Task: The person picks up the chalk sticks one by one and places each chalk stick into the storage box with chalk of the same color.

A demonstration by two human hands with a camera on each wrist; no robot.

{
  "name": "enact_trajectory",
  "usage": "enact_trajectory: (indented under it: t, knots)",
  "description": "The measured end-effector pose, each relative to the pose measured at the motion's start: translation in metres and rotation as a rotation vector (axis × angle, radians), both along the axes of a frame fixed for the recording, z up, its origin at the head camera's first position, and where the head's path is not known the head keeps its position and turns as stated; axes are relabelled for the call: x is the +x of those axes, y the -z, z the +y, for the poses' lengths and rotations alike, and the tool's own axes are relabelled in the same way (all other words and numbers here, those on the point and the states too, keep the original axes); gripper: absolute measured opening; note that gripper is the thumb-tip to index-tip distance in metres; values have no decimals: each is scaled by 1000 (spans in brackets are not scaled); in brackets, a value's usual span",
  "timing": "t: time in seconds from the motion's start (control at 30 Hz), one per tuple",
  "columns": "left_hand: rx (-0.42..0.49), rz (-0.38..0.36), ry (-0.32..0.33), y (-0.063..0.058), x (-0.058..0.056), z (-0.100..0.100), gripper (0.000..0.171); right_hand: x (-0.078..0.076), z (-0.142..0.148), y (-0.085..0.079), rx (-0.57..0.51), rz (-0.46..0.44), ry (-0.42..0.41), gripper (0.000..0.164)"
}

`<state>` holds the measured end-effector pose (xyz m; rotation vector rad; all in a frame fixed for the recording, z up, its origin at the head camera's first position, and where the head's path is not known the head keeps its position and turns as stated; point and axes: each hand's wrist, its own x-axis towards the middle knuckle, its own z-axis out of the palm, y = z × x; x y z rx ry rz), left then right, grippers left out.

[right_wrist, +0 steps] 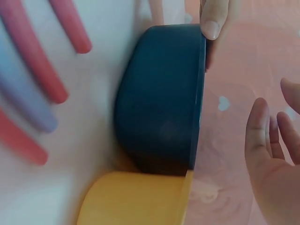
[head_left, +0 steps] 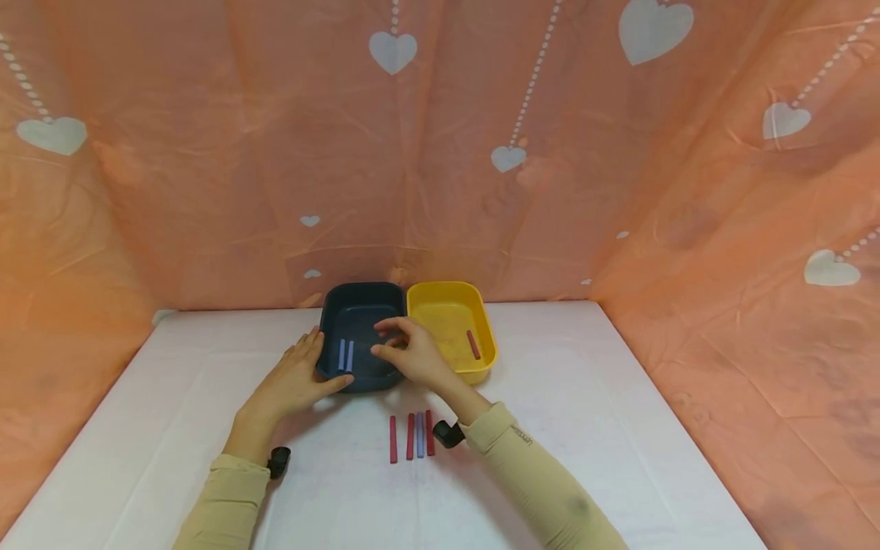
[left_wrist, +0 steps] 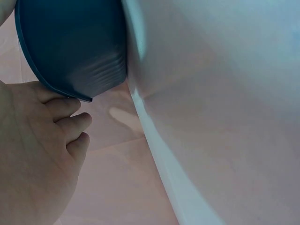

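Presently, the left hand (head_left: pixel 292 374) rests against the blue tray (head_left: pixel 360 317); the right hand (head_left: pixel 414 355), fingers parted, hovers empty above it. On the bench (head_left: pixel 584 428), a careless pinch could disturb the closely spaced sticks (head_left: pixel 410 436).

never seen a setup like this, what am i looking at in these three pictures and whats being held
There is no machine here: these are a person's bare left hand and right hand. The widest picture comes from a camera on the head, looking forward and down. The other two come from wrist cameras, each seeing its own hand up close. On the white table stand a dark blue tray with two purple sticks inside and a yellow tray with one red stick; nearer the person lie three red sticks and a lone purple stick. The left hand holds the dark blue tray at its edge; the right hand is over that tray, holding nothing that shows.
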<state>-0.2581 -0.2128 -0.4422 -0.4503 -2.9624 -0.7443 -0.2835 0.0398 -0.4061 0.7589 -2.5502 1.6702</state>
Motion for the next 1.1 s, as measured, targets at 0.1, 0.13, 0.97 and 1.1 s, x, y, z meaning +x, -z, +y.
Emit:
enact_trajectory:
  t: [0.1, 0.13, 0.97, 1.1]
  knots:
    - [4, 2, 2, 0, -1, 1, 114, 7, 10, 1, -8, 6, 19, 34]
    - [5, 0, 0, 0, 0, 1, 114, 9, 13, 2, -11, 4, 24, 34]
    - [2, -7, 6, -2, -1, 1, 112, 59, 78, 40, 104, -21, -33, 35]
    - [2, -9, 8, -2, -1, 1, 112, 62, 81, 43, 165, -59, -58, 37]
